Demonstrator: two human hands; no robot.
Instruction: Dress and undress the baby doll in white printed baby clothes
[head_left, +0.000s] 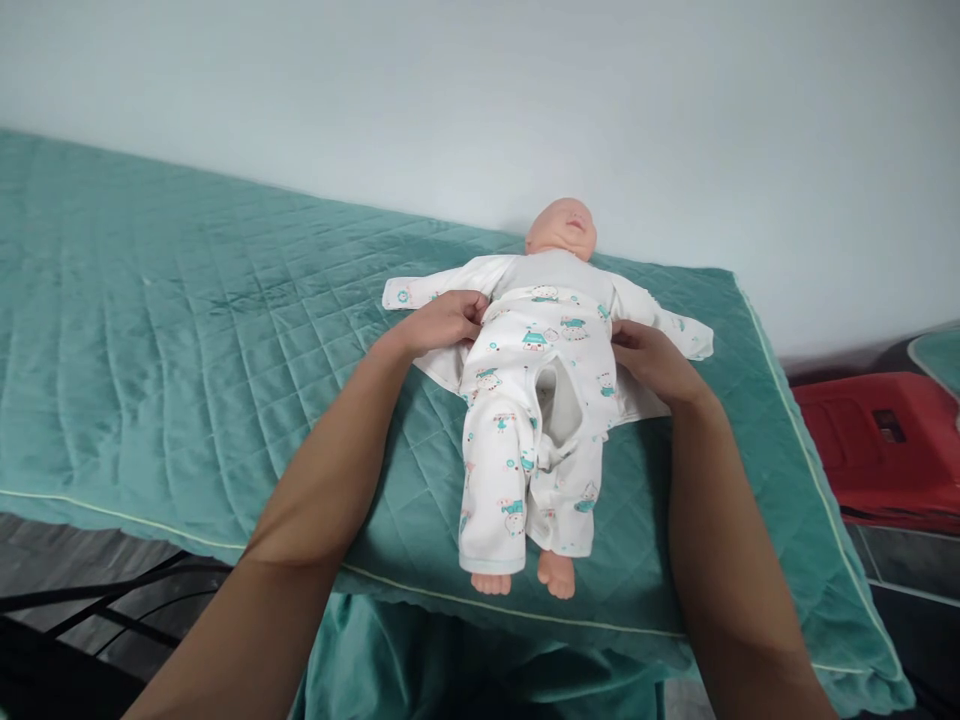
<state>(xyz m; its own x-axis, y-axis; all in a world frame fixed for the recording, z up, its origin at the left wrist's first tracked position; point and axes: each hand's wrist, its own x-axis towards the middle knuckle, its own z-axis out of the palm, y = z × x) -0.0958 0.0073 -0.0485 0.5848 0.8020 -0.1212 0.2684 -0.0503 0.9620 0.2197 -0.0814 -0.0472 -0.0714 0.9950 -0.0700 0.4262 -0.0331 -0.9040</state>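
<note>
A baby doll [564, 222] lies on its back, its head toward the wall and its bare feet toward me. It wears a white long-sleeved top [491, 272] with the sleeves spread wide. Printed white baby trousers [536, 335] with an open crotch reach high up its torso. My left hand [454, 318] is closed at the trousers' upper edge on the left side, fingertips pinched on the cloth. On the opposite side my right hand [651, 358] pinches the trousers' edge, its fingertips partly hidden. Flaps of the top spread out beneath both hands.
A green quilted cover [247, 380] with pale piping lies over the bed. Behind it rises a pale wall [420, 100]. A red plastic object [877, 440] stands beyond the right edge. Dark metal bars [112, 595] show at lower left.
</note>
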